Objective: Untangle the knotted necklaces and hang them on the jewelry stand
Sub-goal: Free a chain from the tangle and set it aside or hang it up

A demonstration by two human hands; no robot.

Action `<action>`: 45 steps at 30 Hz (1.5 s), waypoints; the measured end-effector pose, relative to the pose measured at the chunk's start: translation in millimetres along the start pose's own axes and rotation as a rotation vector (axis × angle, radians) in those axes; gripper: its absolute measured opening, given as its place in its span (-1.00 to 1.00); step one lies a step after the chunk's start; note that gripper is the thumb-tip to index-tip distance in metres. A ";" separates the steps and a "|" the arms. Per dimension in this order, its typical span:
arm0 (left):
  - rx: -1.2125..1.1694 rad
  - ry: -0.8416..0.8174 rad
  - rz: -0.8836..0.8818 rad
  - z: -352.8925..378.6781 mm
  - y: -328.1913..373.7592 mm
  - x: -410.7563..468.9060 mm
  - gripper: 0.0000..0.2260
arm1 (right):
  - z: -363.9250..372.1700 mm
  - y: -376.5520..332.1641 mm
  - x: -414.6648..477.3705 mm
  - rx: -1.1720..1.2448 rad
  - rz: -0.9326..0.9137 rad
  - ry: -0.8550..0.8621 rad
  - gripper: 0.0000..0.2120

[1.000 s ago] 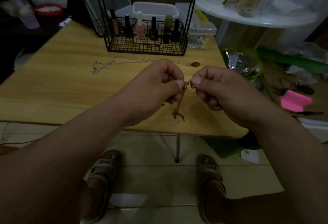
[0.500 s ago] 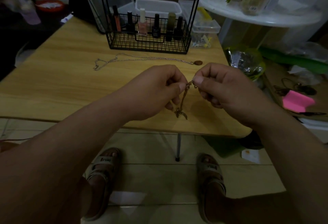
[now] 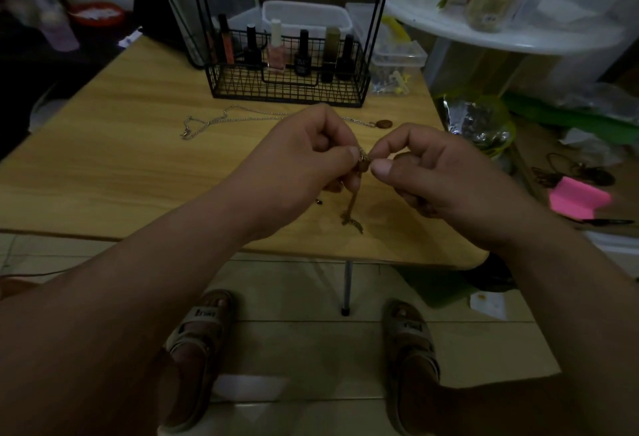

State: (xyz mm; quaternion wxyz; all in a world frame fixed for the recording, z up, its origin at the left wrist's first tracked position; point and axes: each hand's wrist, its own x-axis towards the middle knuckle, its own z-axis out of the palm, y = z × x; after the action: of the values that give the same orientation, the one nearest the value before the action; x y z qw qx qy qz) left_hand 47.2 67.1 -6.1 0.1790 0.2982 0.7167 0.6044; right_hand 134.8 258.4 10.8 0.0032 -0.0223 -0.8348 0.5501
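Above the tabletop (image 3: pixel 103 172), left hand (image 3: pixel 304 162) and right hand (image 3: pixel 432 172) both pinch the gold necklace (image 3: pixel 352 207) at what looks like its knot, pulling it apart; silver necklace (image 3: pixel 242 117) lies flat nearby, unhung.

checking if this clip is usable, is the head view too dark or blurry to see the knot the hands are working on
Head view: dim, darkest in the lower half; the gold necklace pinched between left hand and right hand is small and soft, its knot unreadable; the silver necklace on the table shows clearly; the white shelf is hazy.
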 end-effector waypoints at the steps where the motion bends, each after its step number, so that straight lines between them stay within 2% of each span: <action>1: 0.022 -0.009 0.010 -0.5 0.3 -0.3 -0.94 | -0.7 0.5 -0.1 -0.009 -0.012 0.011 -0.90; 6: 0.159 -0.056 0.035 3.4 -0.1 -3.3 -0.97 | -1.3 6.4 1.4 -0.109 -0.045 0.055 -0.94; 11: 0.091 -0.091 0.007 6.8 -1.5 -2.5 -0.94 | 0.3 5.3 1.0 -0.119 -0.039 0.030 -0.94; 16: 0.129 -0.089 0.013 7.1 -1.6 -2.5 -0.95 | -1.3 7.7 1.1 -0.121 0.001 0.056 -0.90; 22: 0.261 -0.089 0.050 8.8 -4.3 -4.7 -0.95 | 1.5 5.5 1.6 -0.135 0.000 0.125 -0.91; 26: 0.323 -0.060 0.083 8.0 -8.0 -4.1 -0.92 | 5.4 4.6 5.0 -0.163 -0.037 0.240 -0.91; 30: 0.370 -0.005 0.116 7.3 -6.6 -3.6 -0.91 | 3.0 5.1 7.5 0.039 0.102 0.298 -0.83; 33: 0.310 0.026 0.081 5.6 -4.3 -1.9 -0.89 | 3.7 2.8 9.6 0.349 0.209 0.285 -0.75; 37: 0.195 0.018 0.040 8.3 -3.1 -1.7 -0.85 | 5.8 2.6 12.3 0.754 0.267 0.236 -0.85; 41: 0.023 -0.001 -0.010 12.3 -3.5 -2.9 -0.87 | 5.6 5.8 14.9 0.882 0.302 0.250 -0.85; 45: -0.139 -0.012 -0.048 14.0 -1.8 -3.9 -0.89 | 7.4 7.4 16.2 0.861 0.295 0.345 -0.84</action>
State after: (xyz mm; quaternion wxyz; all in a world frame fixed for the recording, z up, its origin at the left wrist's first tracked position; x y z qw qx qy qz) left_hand 58.4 75.0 -11.1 0.2180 0.2712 0.6790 0.6465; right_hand 118.7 255.1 0.8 0.0725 -0.2278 -0.5067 0.8283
